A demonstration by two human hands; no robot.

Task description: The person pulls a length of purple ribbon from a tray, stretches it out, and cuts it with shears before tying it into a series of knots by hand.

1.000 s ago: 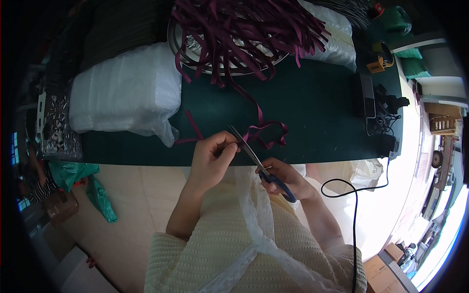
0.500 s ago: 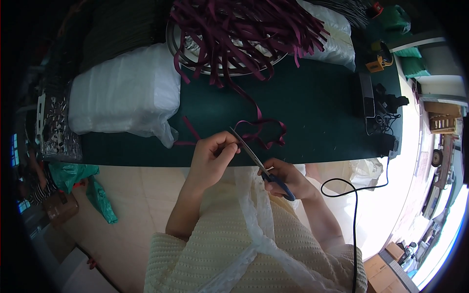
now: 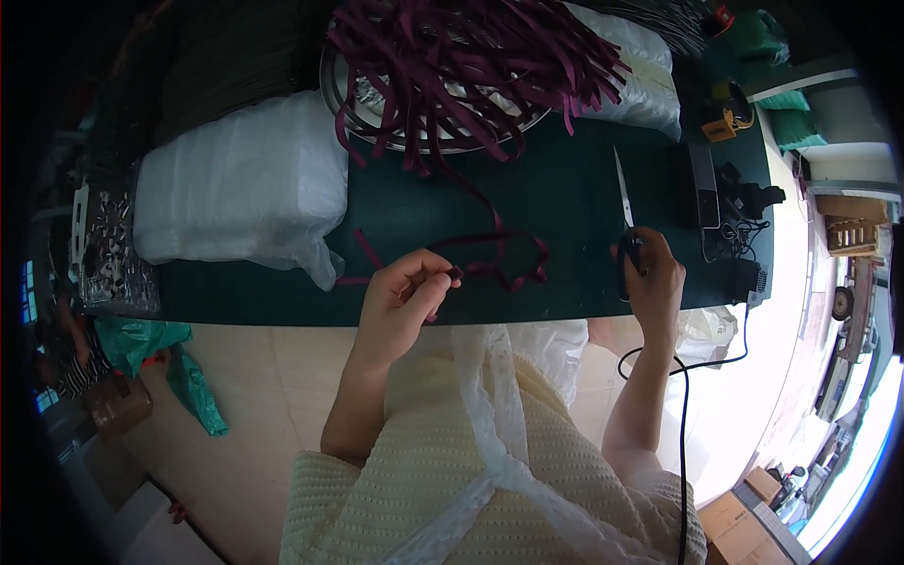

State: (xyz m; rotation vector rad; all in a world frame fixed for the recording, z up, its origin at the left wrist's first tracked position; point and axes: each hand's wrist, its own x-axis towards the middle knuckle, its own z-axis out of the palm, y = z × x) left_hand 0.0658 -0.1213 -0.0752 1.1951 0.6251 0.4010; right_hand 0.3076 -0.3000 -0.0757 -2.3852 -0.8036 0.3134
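Observation:
My left hand [image 3: 405, 299] pinches the end of a maroon ribbon [image 3: 456, 274] between thumb and fingers, just over the near edge of the table. On the right, my right hand [image 3: 653, 273] grips a pair of scissors [image 3: 623, 193] by dark blue handles, blades pointing away from me and lying together. A loose curl of maroon ribbon [image 3: 540, 254] lies on the table beyond my left hand and runs back toward a heap of maroon ribbons [image 3: 443, 56]. That heap overflows a round metal tray [image 3: 331, 89] at the back.
Left of my hands stands a white plastic-wrapped bundle [image 3: 235, 188], near a clear box of small metal parts [image 3: 108, 245]. Black chargers and cables [image 3: 744, 221] sit at the right end of the dark green table [image 3: 405, 207]. A black cord [image 3: 685, 424] hangs beside my right arm.
My right hand has carried the scissors away from the ribbon, to the right and farther over the table. The left hand stays almost in place, still pinching the ribbon.

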